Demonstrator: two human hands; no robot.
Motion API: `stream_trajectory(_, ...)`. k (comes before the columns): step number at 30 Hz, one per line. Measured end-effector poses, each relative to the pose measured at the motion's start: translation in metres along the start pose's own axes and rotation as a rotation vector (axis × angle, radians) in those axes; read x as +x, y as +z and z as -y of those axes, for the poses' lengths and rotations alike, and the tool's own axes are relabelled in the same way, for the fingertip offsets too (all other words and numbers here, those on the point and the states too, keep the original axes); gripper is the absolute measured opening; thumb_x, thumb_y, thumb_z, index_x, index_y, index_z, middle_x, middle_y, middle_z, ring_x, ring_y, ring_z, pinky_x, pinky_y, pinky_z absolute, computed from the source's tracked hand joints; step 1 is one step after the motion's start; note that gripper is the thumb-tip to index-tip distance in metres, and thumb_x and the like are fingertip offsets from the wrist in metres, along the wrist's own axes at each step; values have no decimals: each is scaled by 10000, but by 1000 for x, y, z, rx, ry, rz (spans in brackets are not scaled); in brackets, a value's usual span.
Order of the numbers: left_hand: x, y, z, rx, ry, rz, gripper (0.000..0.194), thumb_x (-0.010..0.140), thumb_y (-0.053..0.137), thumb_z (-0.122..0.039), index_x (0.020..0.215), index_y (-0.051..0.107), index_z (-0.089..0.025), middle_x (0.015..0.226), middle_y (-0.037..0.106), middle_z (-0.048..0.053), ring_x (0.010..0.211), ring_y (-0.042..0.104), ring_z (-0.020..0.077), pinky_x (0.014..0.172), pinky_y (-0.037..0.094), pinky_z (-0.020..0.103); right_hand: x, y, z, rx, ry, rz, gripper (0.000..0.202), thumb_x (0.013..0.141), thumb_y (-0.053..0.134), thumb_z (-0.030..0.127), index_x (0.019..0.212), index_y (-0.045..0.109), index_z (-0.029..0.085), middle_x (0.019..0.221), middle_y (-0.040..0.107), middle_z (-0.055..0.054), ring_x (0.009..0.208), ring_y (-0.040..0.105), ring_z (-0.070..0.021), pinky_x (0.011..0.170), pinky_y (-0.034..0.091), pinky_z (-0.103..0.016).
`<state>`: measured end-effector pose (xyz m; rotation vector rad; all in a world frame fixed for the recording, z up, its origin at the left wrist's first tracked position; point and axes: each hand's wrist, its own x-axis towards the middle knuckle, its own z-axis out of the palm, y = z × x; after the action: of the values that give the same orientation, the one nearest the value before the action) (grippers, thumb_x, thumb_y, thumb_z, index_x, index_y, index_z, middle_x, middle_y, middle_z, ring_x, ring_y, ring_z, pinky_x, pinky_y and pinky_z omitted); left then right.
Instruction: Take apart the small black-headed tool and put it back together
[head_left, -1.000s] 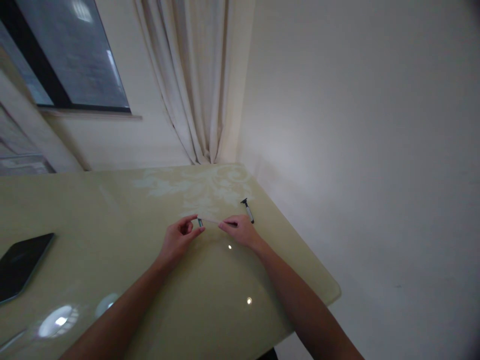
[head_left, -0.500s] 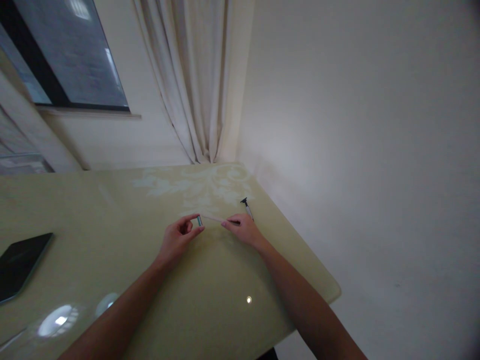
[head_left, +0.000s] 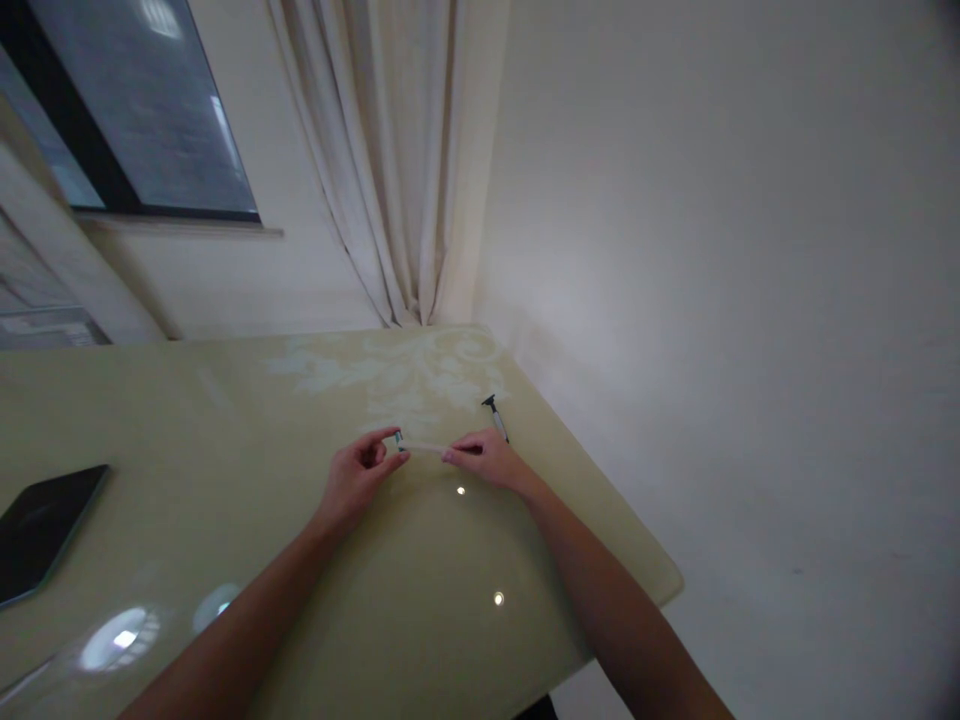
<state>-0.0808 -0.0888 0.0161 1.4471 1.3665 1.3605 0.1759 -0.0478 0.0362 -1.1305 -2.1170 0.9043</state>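
A broad pale plain wall [head_left: 712, 250] rises along the right side of a glossy yellow-green table [head_left: 375, 600] with a rounded near corner and a whitish leafy pattern at its far end. Behind the table hangs a cream pleated fabric curtain [head_left: 390, 150], right of a dark-framed glass window [head_left: 165, 110]. A black flat slab with rounded corners [head_left: 49, 530] lies at the table's left. The left hand [head_left: 356, 480] has its grip clamped on a small teal-and-dark narrow piece [head_left: 399, 440], held between thumb and index finger. The right hand [head_left: 487, 460] has its grip together on a thin whitish stick [head_left: 427, 447], whose far end reaches the small piece; I cannot tell whether they touch. A black-headed razor with a grey handle [head_left: 496, 420] lies just beyond the right hand.
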Motion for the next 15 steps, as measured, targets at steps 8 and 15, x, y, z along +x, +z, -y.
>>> stream_trajectory(8, 0, 1, 0, -25, -15, -2, 633, 685, 865, -564, 1151, 769, -147, 649, 412, -80, 568, 388, 95, 541, 286, 224, 1, -1, -3, 8, 0, -26, 308, 916, 719, 422, 807, 825, 155, 605, 578, 16, 588, 449, -113, 561, 291, -257)
stream_trajectory(15, 0, 0, 7, -26, 4, 4, 594, 700, 868, -539, 1148, 772, -159, 663, 420, -77, 571, 401, 93, 542, 298, 218, 0, -2, -5, -30, 39, -53, 337, 942, 694, 445, 817, 827, 162, 581, 538, 25, 578, 422, -109, 554, 272, -252)
